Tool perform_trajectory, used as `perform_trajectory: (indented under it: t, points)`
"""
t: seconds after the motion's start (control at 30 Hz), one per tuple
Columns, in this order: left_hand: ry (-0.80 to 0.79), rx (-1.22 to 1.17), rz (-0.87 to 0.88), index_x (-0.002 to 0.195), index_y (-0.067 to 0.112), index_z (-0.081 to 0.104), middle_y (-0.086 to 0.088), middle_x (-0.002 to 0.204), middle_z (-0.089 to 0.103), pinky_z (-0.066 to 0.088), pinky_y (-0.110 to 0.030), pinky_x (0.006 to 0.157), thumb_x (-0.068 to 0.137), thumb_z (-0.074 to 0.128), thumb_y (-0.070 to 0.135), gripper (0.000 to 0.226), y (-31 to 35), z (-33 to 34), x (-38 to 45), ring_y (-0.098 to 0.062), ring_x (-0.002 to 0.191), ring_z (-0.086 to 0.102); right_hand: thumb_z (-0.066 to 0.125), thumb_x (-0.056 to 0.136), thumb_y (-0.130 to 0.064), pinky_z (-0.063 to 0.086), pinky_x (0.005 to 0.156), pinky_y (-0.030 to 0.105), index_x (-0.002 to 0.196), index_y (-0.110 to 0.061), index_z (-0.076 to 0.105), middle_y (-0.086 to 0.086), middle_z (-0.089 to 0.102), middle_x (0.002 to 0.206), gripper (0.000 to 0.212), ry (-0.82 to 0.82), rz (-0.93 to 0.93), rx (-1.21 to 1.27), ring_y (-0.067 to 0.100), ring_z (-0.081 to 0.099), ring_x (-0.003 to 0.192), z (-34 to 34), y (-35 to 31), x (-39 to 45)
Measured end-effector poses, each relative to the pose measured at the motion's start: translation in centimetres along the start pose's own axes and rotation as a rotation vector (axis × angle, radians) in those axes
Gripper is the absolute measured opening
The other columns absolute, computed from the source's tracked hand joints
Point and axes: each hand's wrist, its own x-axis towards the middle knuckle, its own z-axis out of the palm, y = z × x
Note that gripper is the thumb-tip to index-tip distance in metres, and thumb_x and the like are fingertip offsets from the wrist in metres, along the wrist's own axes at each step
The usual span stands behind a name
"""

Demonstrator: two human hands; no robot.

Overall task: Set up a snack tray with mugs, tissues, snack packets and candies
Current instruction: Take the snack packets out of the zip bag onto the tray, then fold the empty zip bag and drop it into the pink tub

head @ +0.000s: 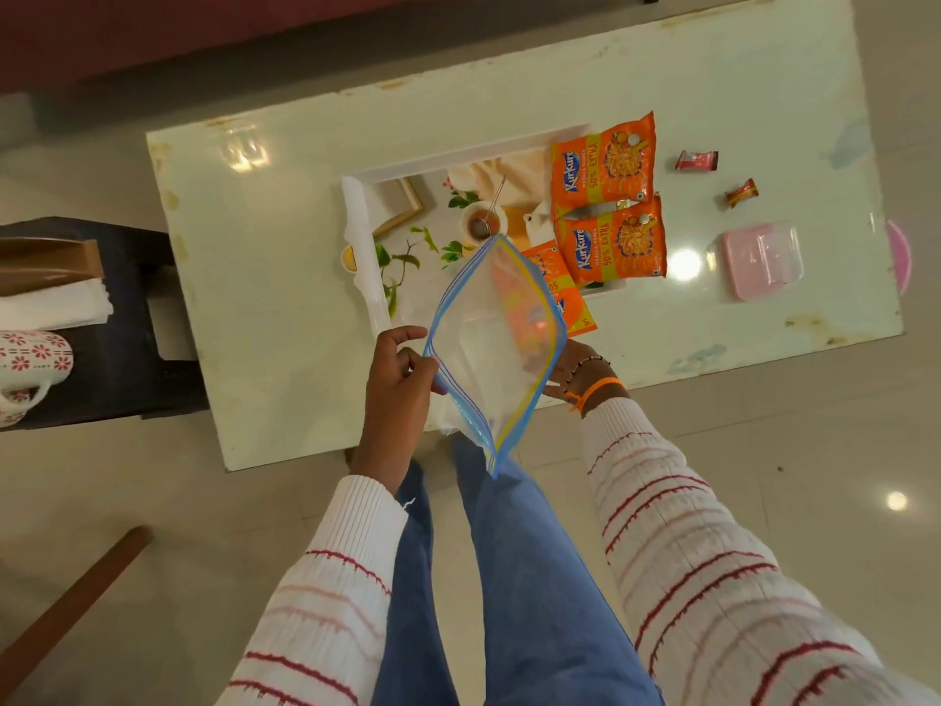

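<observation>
Left hand (402,379) pinching the near-left rim of a clear zip bag (491,349), right hand (570,372) mostly hidden behind the bag's far rim, apparently gripping it, though fingers not visible enough to be sure. Bag mouth spread wide, held above the near edge of the desk (265,277), seemingly empty. Tray (361,231) lying on the desk, printed with a tea scene; two orange snack packets (606,206) resting across its right end, a third packet (560,293) partly behind the bag. Two wrapped candies (713,178) loose on the desk right of the tray, near a pink box (761,259). Patterned mug (30,364) and white tissues (51,303) waiting on a dark stool (127,359) to the left, well apart from the tray. Best now to check the bag for leftovers, set it aside clear of the tray, then gather the candies and fetch mug and tissues.
</observation>
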Motion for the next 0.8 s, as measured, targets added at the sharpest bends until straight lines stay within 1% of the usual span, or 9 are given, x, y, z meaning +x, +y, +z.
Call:
perform_trajectory:
  t: [0.1, 0.2, 0.3, 0.4, 0.47, 0.57, 0.63, 0.7, 0.8]
  points:
    - [-0.023, -0.042, -0.016, 0.096, 0.029, 0.051, -0.002, 0.063, 0.057, 0.054, -0.035, 0.079, 0.087, 0.048, 0.001, 0.03, 0.6, 0.2, 0.3, 0.0, 0.054, 0.061, 0.041, 0.094, -0.008, 0.047, 0.087, 0.038, 0.105, -0.004, 0.06, 0.017, 0.059, 0.125, 0.023, 0.094, -0.035, -0.166, 0.027, 0.057, 0.094, -0.6, 1.7, 0.2]
    - [-0.054, -0.106, -0.033, 0.107, 0.018, 0.05, 0.002, 0.058, 0.06, 0.057, -0.03, 0.073, 0.085, 0.046, -0.004, 0.031, 1.3, 0.5, 0.7, -0.003, 0.056, 0.063, 0.051, 0.084, 0.0, 0.044, 0.068, 0.026, 0.119, -0.005, 0.052, 0.019, 0.061, 0.121, 0.036, 0.306, -0.291, -0.571, 0.023, 0.056, 0.094, -1.0, 4.5, 0.0]
    - [-0.06, -0.233, -0.048, 0.114, 0.011, 0.046, 0.01, 0.047, 0.058, 0.054, -0.017, 0.059, 0.083, 0.044, -0.009, 0.036, 2.3, 0.9, 0.6, -0.001, 0.054, 0.059, 0.067, 0.076, -0.005, 0.046, 0.086, 0.03, 0.124, -0.005, 0.048, 0.014, 0.059, 0.122, 0.051, 0.111, -0.513, -0.896, 0.03, 0.058, 0.111, -0.1, 8.0, -1.4]
    - [-0.036, -0.375, -0.074, 0.115, 0.011, 0.044, 0.011, 0.044, 0.058, 0.052, -0.016, 0.056, 0.083, 0.042, -0.009, 0.038, 3.5, 1.2, 0.3, -0.002, 0.049, 0.059, 0.077, 0.072, -0.014, 0.044, 0.096, 0.03, 0.129, 0.0, 0.046, 0.014, 0.057, 0.125, 0.066, -0.106, -0.609, -0.745, 0.028, 0.054, 0.118, 1.9, 9.9, -3.0]
    - [-0.04, -0.473, -0.089, 0.117, 0.011, 0.044, 0.008, 0.05, 0.06, 0.054, -0.018, 0.058, 0.085, 0.044, -0.007, 0.037, 4.2, 0.9, 0.2, -0.004, 0.051, 0.06, 0.073, 0.077, -0.019, 0.046, 0.093, 0.034, 0.121, -0.001, 0.053, 0.009, 0.063, 0.111, 0.051, -0.003, -0.653, -0.521, 0.02, 0.058, 0.105, 3.4, 9.7, -4.2]
    - [-0.08, -0.525, -0.062, 0.109, 0.02, 0.046, 0.0, 0.075, 0.062, 0.054, -0.023, 0.066, 0.09, 0.056, 0.012, 0.023, 4.7, -0.5, 0.4, -0.01, 0.066, 0.063, 0.058, 0.09, -0.02, 0.045, 0.073, 0.037, 0.099, -0.009, 0.068, -0.001, 0.065, 0.077, 0.018, 0.107, -0.724, -0.38, 0.013, 0.057, 0.071, 4.3, 7.9, -5.8]
    - [-0.01, -0.388, -0.03, 0.108, 0.023, 0.046, 0.001, 0.093, 0.061, 0.049, -0.02, 0.072, 0.09, 0.057, 0.024, 0.021, 4.4, -2.2, 1.1, -0.007, 0.078, 0.061, 0.051, 0.093, -0.012, 0.049, 0.088, 0.041, 0.099, -0.001, 0.07, 0.019, 0.07, 0.097, 0.022, -0.033, -0.73, -0.376, 0.023, 0.06, 0.089, 4.3, 6.4, -6.7]
    - [0.129, -0.192, 0.003, 0.113, 0.022, 0.046, 0.002, 0.109, 0.057, 0.044, -0.009, 0.07, 0.088, 0.059, 0.028, 0.029, 3.5, -4.2, 2.1, 0.001, 0.084, 0.056, 0.046, 0.094, -0.007, 0.049, 0.09, 0.024, 0.104, 0.006, 0.066, 0.027, 0.065, 0.114, 0.026, -0.245, -0.701, -0.449, 0.018, 0.057, 0.099, 3.6, 5.2, -7.7]
    - [0.18, 0.054, -0.027, 0.127, 0.016, 0.045, -0.001, 0.13, 0.051, 0.038, -0.006, 0.079, 0.087, 0.06, 0.033, 0.046, 1.5, -7.1, 3.8, -0.005, 0.105, 0.051, 0.045, 0.094, -0.014, 0.043, 0.084, 0.023, 0.097, -0.006, 0.069, 0.003, 0.07, 0.109, 0.025, -0.489, -0.537, -0.603, -0.002, 0.061, 0.095, 1.7, 3.5, -8.6]
